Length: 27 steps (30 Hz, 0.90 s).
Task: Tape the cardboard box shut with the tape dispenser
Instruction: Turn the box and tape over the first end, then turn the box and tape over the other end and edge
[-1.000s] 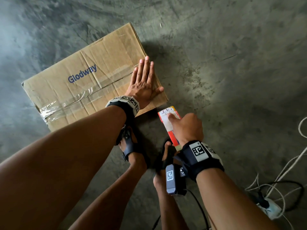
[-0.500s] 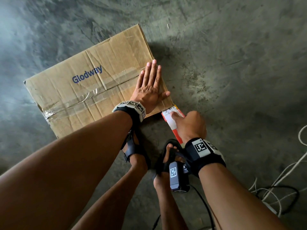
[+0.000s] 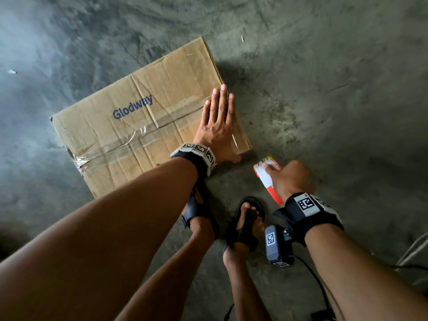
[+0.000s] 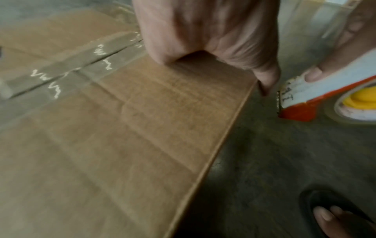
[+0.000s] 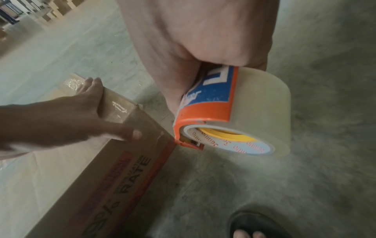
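A brown cardboard box (image 3: 129,135) printed "Glodway" lies on the concrete floor, clear tape (image 3: 111,150) along its middle seam. My left hand (image 3: 217,126) lies flat on the box's right end, fingers straight, thumb over the near corner. The same hand (image 5: 61,119) shows in the right wrist view, pressing taped cardboard (image 5: 116,106). My right hand (image 3: 289,179) grips an orange and white tape dispenser (image 3: 266,177) with a clear tape roll (image 5: 254,116), just off the box's near right corner (image 4: 252,85). The dispenser's front edge (image 4: 284,99) sits close to my left thumb.
My two feet in black sandals (image 3: 245,225) stand just in front of the box. Cables (image 3: 412,253) lie on the floor at the right edge. Bare grey concrete (image 3: 324,77) surrounds the box. Shelving shows far off (image 5: 18,9).
My right hand has drawn the dispenser away from the box's corner, to the right. My left hand stays flat on the box's right end. The head view has shifted.
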{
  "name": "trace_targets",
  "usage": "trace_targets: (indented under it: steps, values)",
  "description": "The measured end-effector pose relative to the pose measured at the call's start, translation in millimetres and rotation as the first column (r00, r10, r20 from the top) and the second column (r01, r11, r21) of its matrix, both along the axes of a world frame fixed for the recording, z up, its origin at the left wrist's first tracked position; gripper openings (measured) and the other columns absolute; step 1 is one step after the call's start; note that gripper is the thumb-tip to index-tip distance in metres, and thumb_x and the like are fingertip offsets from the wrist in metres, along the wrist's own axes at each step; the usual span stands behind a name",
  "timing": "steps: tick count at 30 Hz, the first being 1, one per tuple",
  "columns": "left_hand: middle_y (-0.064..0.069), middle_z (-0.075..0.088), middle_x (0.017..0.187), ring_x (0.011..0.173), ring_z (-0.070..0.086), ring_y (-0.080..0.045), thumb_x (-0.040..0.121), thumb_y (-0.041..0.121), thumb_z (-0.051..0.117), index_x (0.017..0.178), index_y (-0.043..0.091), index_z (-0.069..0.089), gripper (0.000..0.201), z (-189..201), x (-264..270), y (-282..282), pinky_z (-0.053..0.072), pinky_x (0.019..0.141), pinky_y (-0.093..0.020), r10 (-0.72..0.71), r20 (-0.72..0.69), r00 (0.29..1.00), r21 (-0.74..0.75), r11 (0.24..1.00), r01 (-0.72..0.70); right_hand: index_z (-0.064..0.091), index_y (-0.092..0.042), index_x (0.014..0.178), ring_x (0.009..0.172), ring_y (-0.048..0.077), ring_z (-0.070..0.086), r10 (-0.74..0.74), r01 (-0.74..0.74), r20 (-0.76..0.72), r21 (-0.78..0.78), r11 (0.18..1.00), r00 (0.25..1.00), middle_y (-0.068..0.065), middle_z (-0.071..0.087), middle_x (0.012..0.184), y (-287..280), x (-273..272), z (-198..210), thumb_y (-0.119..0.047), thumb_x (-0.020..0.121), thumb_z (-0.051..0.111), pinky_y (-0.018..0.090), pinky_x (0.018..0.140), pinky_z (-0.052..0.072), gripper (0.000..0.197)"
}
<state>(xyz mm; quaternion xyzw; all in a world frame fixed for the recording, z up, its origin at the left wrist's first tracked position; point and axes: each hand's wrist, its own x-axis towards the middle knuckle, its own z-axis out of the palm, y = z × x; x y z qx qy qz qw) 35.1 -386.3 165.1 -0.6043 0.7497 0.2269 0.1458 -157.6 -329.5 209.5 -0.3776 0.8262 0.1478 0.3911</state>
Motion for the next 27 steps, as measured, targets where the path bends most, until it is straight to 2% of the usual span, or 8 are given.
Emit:
trace_targets:
  steps: [5,10,15,19,21,24,25,27]
  values:
    - [-0.031,-0.010,0.160,0.149,-0.008,-0.046,0.045,0.081,0.073,0.154,-0.006,-0.004,0.159,4.1,-18.2,5.7,0.004,0.122,-0.056,0.046,0.106,0.993,0.001,0.999,-0.046,0.073,0.000,0.098,0.097,0.041,0.069,0.018,-0.018,-0.003,-0.051,0.999,1.000,0.023,0.073,0.102,5.2,-10.4,10.5,-0.052,0.083,0.074,0.034,0.066,0.042,0.054]
    - [-0.028,-0.016,0.160,0.149,-0.014,-0.043,0.048,0.081,0.073,0.154,-0.004,-0.008,0.158,21.3,-13.8,1.1,-0.003,0.123,-0.051,0.063,0.024,0.998,0.066,0.996,-0.064,0.074,-0.002,0.095,0.091,0.038,0.070,0.012,-0.011,0.009,-0.105,0.994,1.000,0.020,0.074,0.098,8.2,-14.6,38.2,-0.055,0.083,0.072,0.031,0.063,0.040,0.055]
    - [-0.019,-0.012,0.164,0.152,-0.010,-0.033,0.090,0.054,0.054,0.156,0.002,-0.003,0.102,65.3,-4.3,8.7,-0.002,0.124,-0.042,0.088,-0.095,0.992,-0.027,0.995,-0.091,0.075,-0.003,0.091,0.083,0.035,0.071,0.012,0.001,0.077,-0.160,0.987,0.997,0.017,0.075,0.090,7.1,-4.0,80.0,-0.059,0.082,0.069,0.030,0.061,0.043,0.057]
    - [-0.011,0.027,0.162,0.145,0.033,-0.029,0.101,0.043,0.043,0.155,0.013,0.027,0.064,97.4,15.3,26.7,0.033,0.116,-0.040,0.304,-0.278,0.911,0.194,0.947,-0.257,0.069,-0.005,0.073,0.072,0.035,0.068,0.068,-0.035,0.154,-0.204,0.978,0.986,0.012,0.072,0.073,9.2,22.3,118.0,-0.064,0.077,0.067,0.032,0.056,0.047,0.059]
    - [-0.016,0.061,0.133,0.117,0.061,-0.033,0.102,0.045,0.042,0.131,0.009,0.058,0.049,105.6,26.0,35.1,0.049,0.098,-0.041,0.561,-0.316,0.765,0.381,0.814,-0.439,0.060,-0.006,0.063,0.064,0.035,0.062,0.101,-0.056,0.194,-0.226,0.973,0.976,0.010,0.064,0.063,10.3,37.4,132.4,-0.062,0.078,0.070,0.032,0.051,0.040,0.059]
    - [-0.018,0.070,0.107,0.080,0.067,-0.026,0.101,0.048,0.044,0.113,-0.002,0.066,0.056,118.2,50.9,44.4,0.057,0.074,-0.036,0.940,-0.281,0.193,0.749,0.341,-0.568,0.057,-0.006,0.059,0.051,0.023,0.055,0.125,-0.071,0.225,-0.236,0.969,0.966,0.002,0.054,0.052,10.9,66.8,152.3,-0.057,0.081,0.072,0.031,0.043,0.034,0.057]
    - [-0.016,0.070,0.105,0.076,0.065,-0.023,0.101,0.049,0.044,0.116,-0.003,0.065,0.058,121.5,61.5,47.3,0.055,0.069,-0.032,0.972,-0.221,0.074,0.819,0.227,-0.528,0.059,-0.007,0.060,0.044,0.015,0.056,0.115,-0.059,0.233,-0.234,0.970,0.966,0.000,0.055,0.050,12.1,76.3,156.2,-0.056,0.082,0.072,0.029,0.039,0.036,0.055]
    - [-0.012,0.069,0.095,0.072,0.062,-0.019,0.100,0.051,0.044,0.115,-0.001,0.065,0.058,125.4,89.1,57.6,0.051,0.065,-0.029,0.990,-0.144,0.003,0.883,0.130,-0.451,0.060,-0.008,0.060,0.033,0.004,0.051,0.119,-0.060,0.258,-0.227,0.972,0.959,-0.003,0.056,0.048,16.6,101.8,159.7,-0.053,0.083,0.072,0.018,0.031,0.030,0.052]
